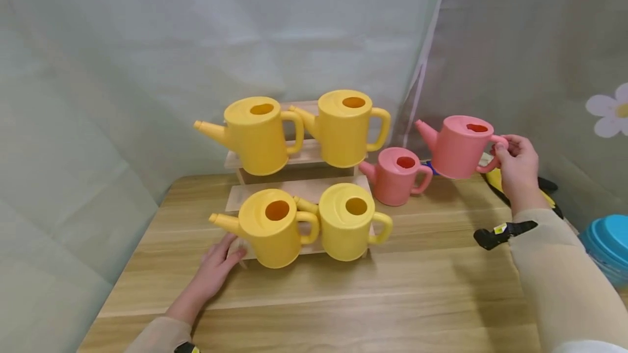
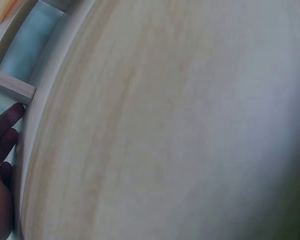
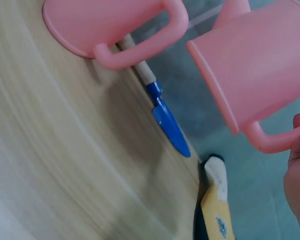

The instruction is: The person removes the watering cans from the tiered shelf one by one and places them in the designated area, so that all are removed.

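Observation:
In the head view my right hand (image 1: 521, 166) grips the handle of a pink watering can (image 1: 461, 148), held up off the table at the right. A second pink watering can (image 1: 395, 176) stands on the table below it, beside a stepped wooden rack (image 1: 304, 152). Several yellow watering cans (image 1: 259, 136) stand on the rack in two rows, spouts to the left. My left hand (image 1: 216, 268) lies at the rack's front left corner, its fingertips touching or close to it. In the left wrist view, fingers (image 2: 7, 120) reach up to a wooden bar of the rack.
A small blue trowel (image 3: 170, 127) with a wooden handle lies near the table's back edge. Beyond that edge is a yellow-and-white object (image 3: 217, 205). A blue lidded container (image 1: 610, 247) stands at the far right. Grey cloth (image 1: 314, 26) hangs behind the wooden table (image 1: 392, 309).

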A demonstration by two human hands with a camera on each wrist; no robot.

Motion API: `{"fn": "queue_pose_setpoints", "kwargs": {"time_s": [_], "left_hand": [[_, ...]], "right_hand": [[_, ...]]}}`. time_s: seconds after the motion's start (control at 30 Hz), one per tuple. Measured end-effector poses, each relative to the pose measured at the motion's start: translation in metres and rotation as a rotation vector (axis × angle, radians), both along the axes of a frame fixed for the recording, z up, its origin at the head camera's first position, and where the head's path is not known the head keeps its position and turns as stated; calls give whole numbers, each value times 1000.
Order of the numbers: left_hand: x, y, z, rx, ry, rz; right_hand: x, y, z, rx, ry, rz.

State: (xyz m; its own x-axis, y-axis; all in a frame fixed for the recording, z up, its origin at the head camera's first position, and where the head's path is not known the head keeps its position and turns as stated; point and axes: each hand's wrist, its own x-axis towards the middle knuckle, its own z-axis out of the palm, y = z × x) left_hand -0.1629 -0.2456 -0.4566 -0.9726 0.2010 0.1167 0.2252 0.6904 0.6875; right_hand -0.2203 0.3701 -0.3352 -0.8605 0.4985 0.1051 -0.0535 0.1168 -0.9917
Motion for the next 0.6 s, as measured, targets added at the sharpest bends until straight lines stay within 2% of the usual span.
{"fn": "queue_pose_setpoints", "kwargs": {"time_s": [0.13,0.23,0.47,0.6], "left_hand": [[0,0,1,-1,-33,14],[0,0,1,-5,-28,18],[1,0,-1,-19,1,7],[1,0,-1,-7,-8,11]], "right_hand": [[6,5,-10,-95,20,31],[9,6,-18,-133,16,35],[14,9,-37,-88,-57,40],[13,8,-46,-146,-49,57]]}}
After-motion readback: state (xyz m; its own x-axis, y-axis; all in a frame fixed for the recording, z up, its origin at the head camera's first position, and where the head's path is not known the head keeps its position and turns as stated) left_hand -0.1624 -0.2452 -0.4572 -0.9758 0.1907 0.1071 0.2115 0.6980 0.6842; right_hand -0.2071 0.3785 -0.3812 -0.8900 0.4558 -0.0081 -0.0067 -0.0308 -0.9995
